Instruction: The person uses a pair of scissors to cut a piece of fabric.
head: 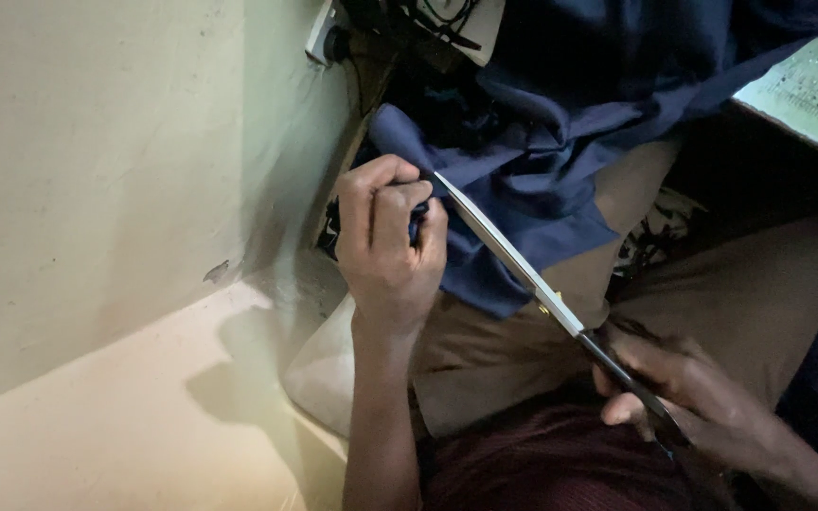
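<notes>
Clearly soft and light, the navy cloth [542, 142] spills from the upper right of the frame to the centre, where the left hand [390, 237] is closed on a bunched edge. It looks limp, so it likely handles best pinched taut beside the blades. The right hand [693, 397], lower right, grips the handles of long, stiff scissors [523, 270], whose tips meet the cloth.

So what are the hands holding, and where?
Left hand pinches the blue cloth at its edge; right hand grips the scissors by the dark handles.
</notes>
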